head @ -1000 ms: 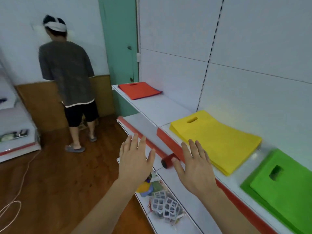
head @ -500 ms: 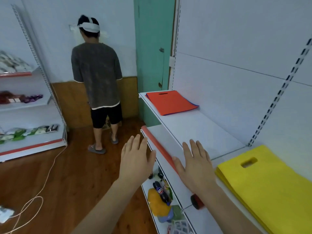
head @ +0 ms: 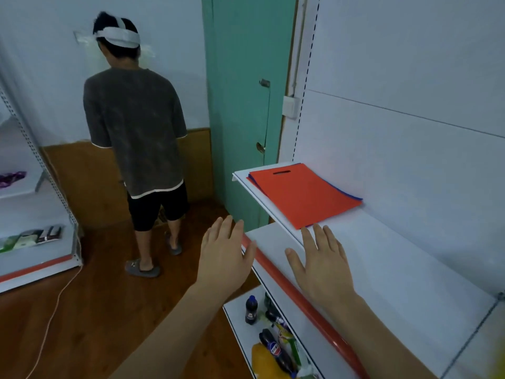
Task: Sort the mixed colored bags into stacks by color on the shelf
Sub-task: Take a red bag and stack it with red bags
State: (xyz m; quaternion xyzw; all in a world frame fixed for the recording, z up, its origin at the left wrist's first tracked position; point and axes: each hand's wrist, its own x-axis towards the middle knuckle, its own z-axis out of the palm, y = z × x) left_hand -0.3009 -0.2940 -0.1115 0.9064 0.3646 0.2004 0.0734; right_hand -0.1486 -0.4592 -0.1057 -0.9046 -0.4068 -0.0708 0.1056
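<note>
Bags [head: 303, 195], a flat pile with an orange one on top and blue edges peeking out underneath, lie on the shelf [head: 382, 258] just ahead of the right hand [head: 322, 263], whose spread, empty fingers [head: 307, 236] nearly reach its near corner. The pile's long side runs away toward the shelf's far end. The left hand [head: 222, 258], also splayed and holding nothing, hangs off the shelf's red edge, so the right looks better placed to reach first.

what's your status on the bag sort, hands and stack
Left hand and right hand open, empty. Red bag stack on the shelf ahead, blue edges beneath, untouched. Path clear.
</note>
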